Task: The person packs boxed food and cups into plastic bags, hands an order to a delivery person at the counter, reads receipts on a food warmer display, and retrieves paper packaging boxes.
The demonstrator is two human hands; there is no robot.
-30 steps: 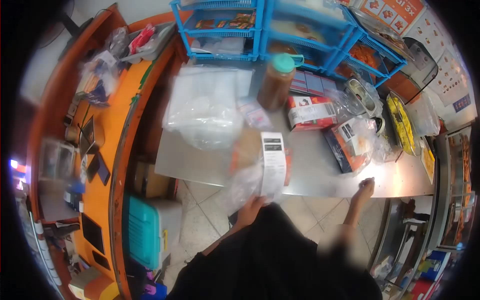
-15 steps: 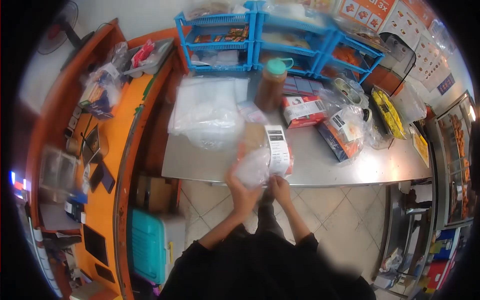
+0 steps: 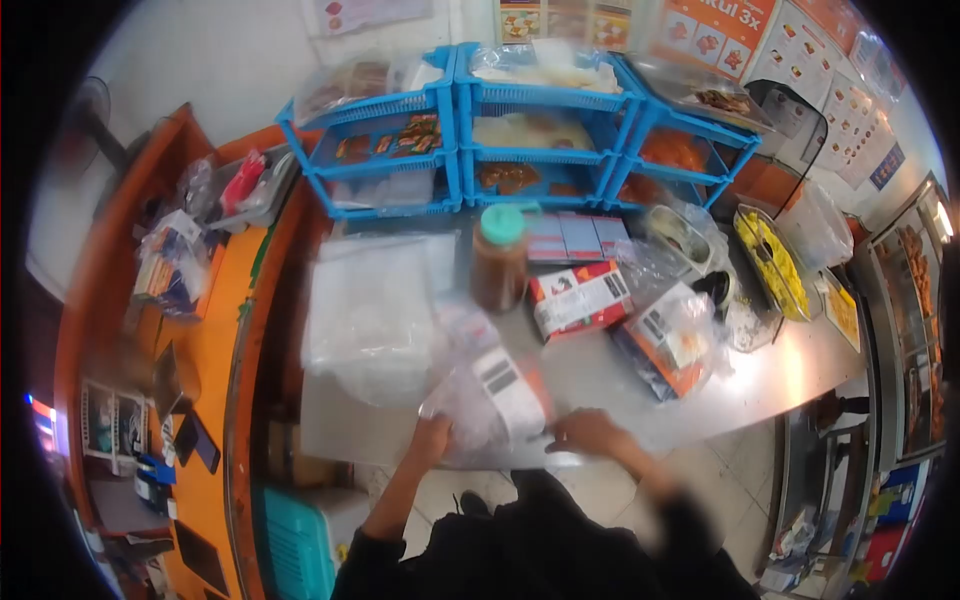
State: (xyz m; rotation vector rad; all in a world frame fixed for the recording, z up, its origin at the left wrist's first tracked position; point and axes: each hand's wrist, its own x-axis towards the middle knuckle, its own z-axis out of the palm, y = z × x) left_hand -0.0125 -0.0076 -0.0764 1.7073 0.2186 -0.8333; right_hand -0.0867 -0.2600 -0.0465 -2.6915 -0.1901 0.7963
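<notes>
On the near side of the bottle (image 3: pixel 500 264), over the counter (image 3: pixel 760 395): bagged box (image 3: pixel 515 395), long axis too blurred to judge, between left hand (image 3: pixel 432 437) and right hand (image 3: pixel 592 434). Closer, pinching loose plastic (image 3: pixel 452 408): the left. Beside the right edge, bent, contact unclear: the right. Beyond the bottle: blue racks (image 3: pixel 550 98) with packets (image 3: pixel 415 135) inside.

Package label (image 3: pixel 522 409) white, black-barred; box (image 3: pixel 585 298) red and white; racks (image 3: pixel 535 154) blue; bottle lid (image 3: pixel 503 224) turquoise; sleeves (image 3: pixel 372 560) black.
</notes>
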